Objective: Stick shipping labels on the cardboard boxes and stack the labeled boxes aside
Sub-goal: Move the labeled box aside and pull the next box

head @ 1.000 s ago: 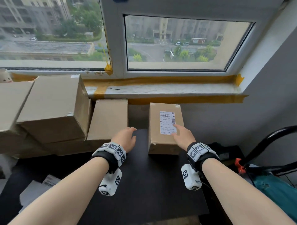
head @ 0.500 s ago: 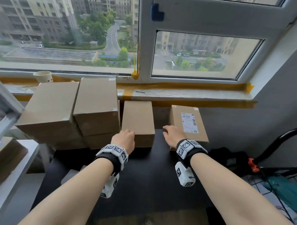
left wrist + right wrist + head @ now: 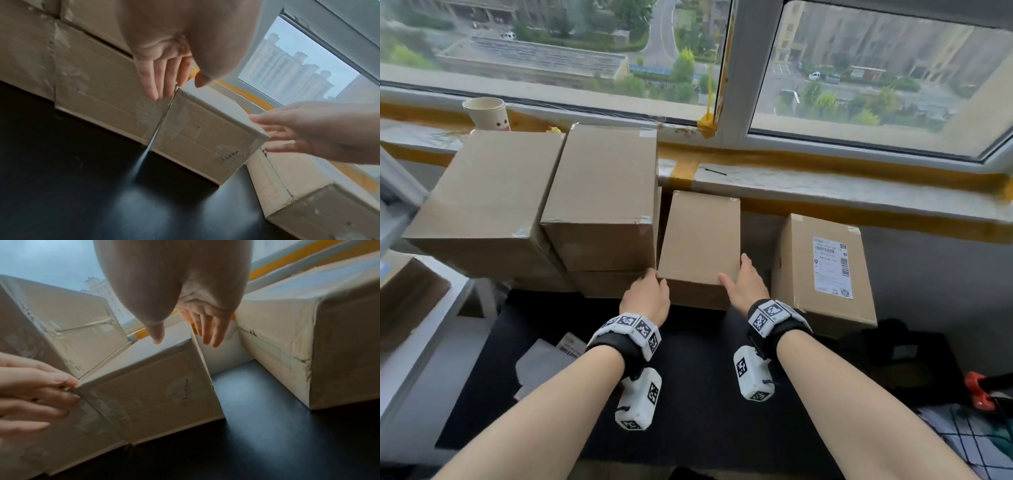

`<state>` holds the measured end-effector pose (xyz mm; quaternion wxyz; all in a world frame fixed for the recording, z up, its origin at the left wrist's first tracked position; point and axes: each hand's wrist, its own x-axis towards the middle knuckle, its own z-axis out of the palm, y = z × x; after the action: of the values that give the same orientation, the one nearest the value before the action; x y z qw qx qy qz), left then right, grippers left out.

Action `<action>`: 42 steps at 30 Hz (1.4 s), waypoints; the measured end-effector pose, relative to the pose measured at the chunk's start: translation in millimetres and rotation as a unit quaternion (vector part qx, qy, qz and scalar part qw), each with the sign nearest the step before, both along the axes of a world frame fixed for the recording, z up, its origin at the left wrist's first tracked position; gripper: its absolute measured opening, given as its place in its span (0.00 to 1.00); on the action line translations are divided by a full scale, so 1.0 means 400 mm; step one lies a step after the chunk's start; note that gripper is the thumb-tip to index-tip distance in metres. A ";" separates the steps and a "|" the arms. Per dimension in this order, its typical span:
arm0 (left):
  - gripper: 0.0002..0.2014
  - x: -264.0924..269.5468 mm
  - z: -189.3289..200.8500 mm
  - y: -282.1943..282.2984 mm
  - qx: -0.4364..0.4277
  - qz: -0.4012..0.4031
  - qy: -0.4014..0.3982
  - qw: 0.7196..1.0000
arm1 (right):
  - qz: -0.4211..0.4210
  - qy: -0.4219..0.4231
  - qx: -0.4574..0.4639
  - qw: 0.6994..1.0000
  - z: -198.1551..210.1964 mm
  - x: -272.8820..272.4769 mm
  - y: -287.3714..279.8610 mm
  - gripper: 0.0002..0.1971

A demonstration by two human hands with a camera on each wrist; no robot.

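A black table (image 3: 688, 394) stands under the window sill (image 3: 825, 186); the plain box (image 3: 700, 240) sits on it, left of the labelled box (image 3: 822, 270). Left hand (image 3: 647, 298) and right hand (image 3: 746, 286) flank the plain box, fingers straight and slightly apart; the left fingertips (image 3: 153, 91) seemingly touch its corner.

Plain brown cardboard boxes (image 3: 599, 198) are filling the left and centre of the head view, their seams showing strips of clear, shiny tape. Right of centre, another brown box (image 3: 825, 274) is wearing a white shipping label (image 3: 831, 267) printed with black barcodes and text. The table (image 3: 688, 411) below is showing black. Both wrists are carrying black bands (image 3: 625, 346) with white blocks patterned in black-and-white squares. Along the sill (image 3: 825, 185), yellow-orange tape is running across the frame. At upper left, a cream paper cup (image 3: 488, 113) is showing a small face drawing. At lower right, something red (image 3: 976, 390) is peeking in beside teal fabric.
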<state>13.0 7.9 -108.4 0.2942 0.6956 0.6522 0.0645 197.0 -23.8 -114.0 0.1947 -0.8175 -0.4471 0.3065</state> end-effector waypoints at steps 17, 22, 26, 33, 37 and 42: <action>0.20 -0.005 -0.045 -0.063 -0.064 0.064 -0.185 0.979 | -0.079 0.164 0.057 0.982 -0.068 0.033 -0.095 0.37; 0.13 -0.050 -0.057 -0.116 -0.094 0.042 -0.223 0.969 | -0.084 0.194 0.062 0.975 -0.060 0.007 -0.194 0.36; 0.12 -0.105 -0.049 -0.182 -0.111 0.017 -0.234 0.966 | -0.095 0.200 0.067 0.973 -0.047 -0.057 -0.290 0.34; 0.30 -0.228 -0.038 -0.307 -0.172 -0.038 -0.300 0.938 | -0.161 0.217 0.075 0.960 -0.044 -0.185 -0.460 0.33; 0.31 -0.266 -0.060 -0.351 -0.175 -0.049 -0.305 0.935 | -0.195 0.206 0.086 0.955 -0.049 -0.231 -0.518 0.30; 0.32 -0.289 -0.082 -0.384 -0.161 -0.057 -0.281 0.944 | -0.193 0.158 0.056 0.967 -0.051 -0.264 -0.543 0.33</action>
<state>-102.6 -145.6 -141.0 0.5771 0.6283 0.5040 0.1346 91.5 -241.0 -134.6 0.3635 -0.8174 -0.2612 0.3627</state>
